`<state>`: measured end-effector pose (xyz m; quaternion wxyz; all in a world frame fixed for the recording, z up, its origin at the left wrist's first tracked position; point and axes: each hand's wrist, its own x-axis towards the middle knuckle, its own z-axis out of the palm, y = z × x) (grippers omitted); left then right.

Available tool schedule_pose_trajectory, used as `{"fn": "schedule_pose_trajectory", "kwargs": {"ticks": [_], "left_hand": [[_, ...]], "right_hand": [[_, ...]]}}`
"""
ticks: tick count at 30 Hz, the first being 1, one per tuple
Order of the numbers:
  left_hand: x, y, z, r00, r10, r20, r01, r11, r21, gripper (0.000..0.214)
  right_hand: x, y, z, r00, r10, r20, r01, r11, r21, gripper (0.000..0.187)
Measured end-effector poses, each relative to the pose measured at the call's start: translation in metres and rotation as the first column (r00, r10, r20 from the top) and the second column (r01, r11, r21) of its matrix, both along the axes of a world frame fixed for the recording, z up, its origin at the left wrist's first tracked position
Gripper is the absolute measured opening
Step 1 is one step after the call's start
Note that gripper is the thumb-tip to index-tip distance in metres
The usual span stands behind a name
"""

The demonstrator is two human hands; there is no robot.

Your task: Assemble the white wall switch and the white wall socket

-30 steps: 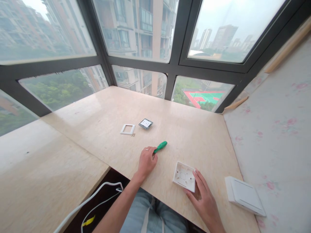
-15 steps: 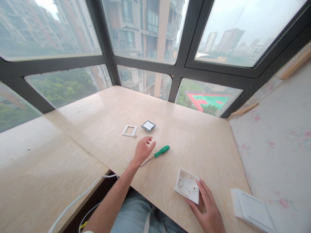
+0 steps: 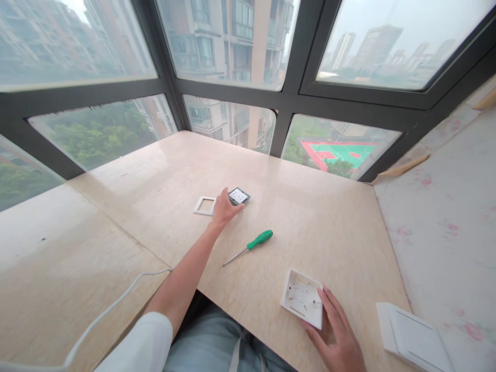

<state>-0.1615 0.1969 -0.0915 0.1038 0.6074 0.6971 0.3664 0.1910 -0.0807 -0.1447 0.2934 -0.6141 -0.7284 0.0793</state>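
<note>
Out on the wooden tabletop, my left hand (image 3: 225, 207) has its thumb and fingers around the left side of a socket insert (image 3: 239, 196) with a white face and dark frame. Just left of that hand lies a square white cover frame (image 3: 204, 205). My right hand (image 3: 336, 330) grips the right side of a white wall mounting box (image 3: 303, 298), tilted with its hollow side facing up toward me. Between the hands, a screwdriver (image 3: 260, 239) with a green handle lies on the table. The small screws are hidden behind my left hand.
A white switch panel (image 3: 416, 336) lies at the right near the papered wall (image 3: 445, 232). A white cable (image 3: 112, 315) runs along the left front edge of the tabletop (image 3: 127, 227). Dark-framed windows (image 3: 228, 101) border the far side.
My left hand has reached forward, away from beside the screwdriver, and taken hold of the socket insert. My right hand still holds the mounting box. The view has shifted slightly.
</note>
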Motion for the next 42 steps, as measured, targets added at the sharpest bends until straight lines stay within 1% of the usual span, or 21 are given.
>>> {"fn": "schedule_pose_trajectory", "kwargs": {"ticks": [2,4,5,7,9,12,13,16,18,20,22,23,25,27,34,38,42], "left_hand": [[0.001,-0.005,0.000,1.000,-0.014,0.019,0.013,1.000,0.024,0.083],[0.002,-0.013,0.004,0.996,-0.068,0.053,0.065,0.996,0.062,0.084],[0.003,-0.018,0.006,0.985,-0.139,0.098,0.127,0.985,0.113,0.084],[0.006,-0.032,0.014,0.942,-0.290,0.169,0.257,0.948,0.190,0.086],[0.012,-0.049,0.025,0.883,-0.426,0.195,0.388,0.898,0.206,0.090],[0.026,-0.078,0.043,0.764,-0.619,0.185,0.582,0.783,0.220,0.092],[0.032,-0.088,0.048,0.725,-0.667,0.172,0.632,0.744,0.216,0.093],[0.052,-0.115,0.059,0.622,-0.778,0.090,0.769,0.628,0.115,0.087],[0.066,-0.130,0.061,0.531,-0.844,0.066,0.844,0.535,0.044,0.089],[0.078,-0.140,0.061,0.456,-0.888,0.062,0.890,0.456,-0.010,0.089],[0.088,-0.147,0.059,0.406,-0.912,0.061,0.913,0.403,-0.063,0.088],[0.092,-0.149,0.058,0.393,-0.917,0.061,0.918,0.388,-0.087,0.088],[0.097,-0.153,0.054,0.381,-0.923,0.061,0.920,0.371,-0.123,0.088],[0.101,-0.155,0.050,0.377,-0.924,0.059,0.920,0.366,-0.142,0.088],[0.107,-0.153,0.039,0.381,-0.922,0.064,0.916,0.367,-0.161,0.086],[0.108,-0.152,0.033,0.389,-0.918,0.083,0.913,0.372,-0.170,0.088],[0.105,-0.153,0.029,0.414,-0.896,0.163,0.902,0.379,-0.208,0.088]], "right_hand": [[0.001,0.000,0.003,1.000,0.016,0.022,-0.016,1.000,-0.002,0.069],[0.001,0.001,0.006,0.999,0.016,0.029,-0.016,1.000,-0.003,0.069],[0.000,0.001,0.006,0.999,0.018,0.028,-0.018,1.000,-0.006,0.069],[-0.002,0.001,0.007,1.000,0.006,0.012,-0.006,1.000,-0.012,0.068],[-0.004,0.000,0.009,1.000,-0.015,-0.015,0.015,1.000,-0.024,0.066],[-0.008,0.001,0.013,0.998,-0.025,-0.058,0.022,0.998,-0.055,0.064],[-0.009,0.001,0.015,0.997,-0.026,-0.074,0.021,0.997,-0.068,0.064],[-0.011,0.002,0.023,0.990,-0.063,-0.130,0.047,0.992,-0.118,0.071],[-0.013,0.002,0.028,0.983,-0.085,-0.163,0.059,0.985,-0.160,0.075],[-0.014,0.002,0.032,0.974,-0.100,-0.201,0.062,0.980,-0.187,0.078],[-0.016,0.002,0.035,0.964,-0.108,-0.241,0.056,0.976,-0.210,0.080],[-0.016,0.002,0.035,0.959,-0.109,-0.261,0.051,0.974,-0.220,0.081],[-0.017,0.001,0.036,0.949,-0.111,-0.294,0.043,0.973,-0.229,0.083],[-0.017,0.001,0.037,0.943,-0.108,-0.315,0.035,0.973,-0.229,0.086],[-0.016,0.003,0.045,0.940,-0.069,-0.333,-0.005,0.976,-0.218,0.088],[-0.014,0.003,0.045,0.947,-0.035,-0.320,-0.029,0.981,-0.194,0.086],[-0.013,0.003,0.045,0.958,-0.013,-0.288,-0.035,0.986,-0.162,0.080]]}}
